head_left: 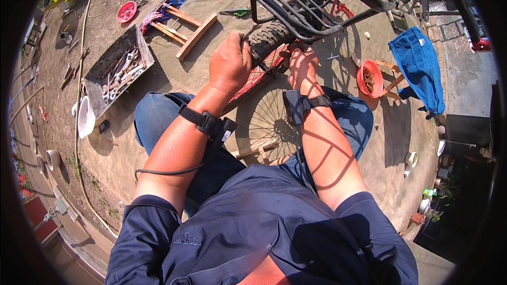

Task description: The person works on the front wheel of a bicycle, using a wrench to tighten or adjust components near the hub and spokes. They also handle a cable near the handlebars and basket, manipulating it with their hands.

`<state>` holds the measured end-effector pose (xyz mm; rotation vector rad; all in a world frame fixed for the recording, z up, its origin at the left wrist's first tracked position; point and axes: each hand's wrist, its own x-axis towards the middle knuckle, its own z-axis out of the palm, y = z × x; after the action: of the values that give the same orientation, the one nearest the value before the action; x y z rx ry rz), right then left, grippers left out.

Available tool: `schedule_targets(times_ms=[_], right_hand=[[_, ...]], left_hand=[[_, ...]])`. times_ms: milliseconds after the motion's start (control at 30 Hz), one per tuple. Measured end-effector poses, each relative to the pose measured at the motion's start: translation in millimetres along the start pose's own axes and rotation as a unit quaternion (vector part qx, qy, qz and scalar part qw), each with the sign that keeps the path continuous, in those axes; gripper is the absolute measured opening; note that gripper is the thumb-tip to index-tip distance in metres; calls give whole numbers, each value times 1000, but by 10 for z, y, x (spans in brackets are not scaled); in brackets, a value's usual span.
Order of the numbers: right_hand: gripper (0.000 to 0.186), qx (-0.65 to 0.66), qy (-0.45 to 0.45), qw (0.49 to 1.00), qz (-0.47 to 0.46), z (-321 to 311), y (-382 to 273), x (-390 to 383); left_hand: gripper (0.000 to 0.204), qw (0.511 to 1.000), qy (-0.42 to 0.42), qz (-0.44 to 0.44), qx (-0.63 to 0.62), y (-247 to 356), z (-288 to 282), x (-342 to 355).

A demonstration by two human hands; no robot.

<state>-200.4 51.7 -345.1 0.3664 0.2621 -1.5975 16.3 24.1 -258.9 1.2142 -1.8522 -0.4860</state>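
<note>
**Left hand (231, 63) and right hand (303, 67) flank one black, knobby rubber tyre (271, 35)**

The left hand is clenched against the tyre's left edge. The right hand is bent in just right of the tyre, fingertips hidden; what it grasps, I cannot tell. One black tubular metal rack (284, 18) overhangs the tyre. Around lie one grey rectangular metal tray (96, 97) of tools, one round pink plastic bowl (130, 7) and one round salmon plastic bowl (377, 85).
</note>
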Motion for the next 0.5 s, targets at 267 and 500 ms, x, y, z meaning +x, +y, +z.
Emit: schedule_targets(times_ms=[267, 500], right_hand=[[27, -584, 232, 762, -160, 578, 381, -246], [26, -400, 120, 898, -141, 302, 203, -127]], left_hand=[[14, 1000, 2, 0, 8, -8, -18, 4], [14, 1000, 7, 7, 3, -17, -19, 3]])
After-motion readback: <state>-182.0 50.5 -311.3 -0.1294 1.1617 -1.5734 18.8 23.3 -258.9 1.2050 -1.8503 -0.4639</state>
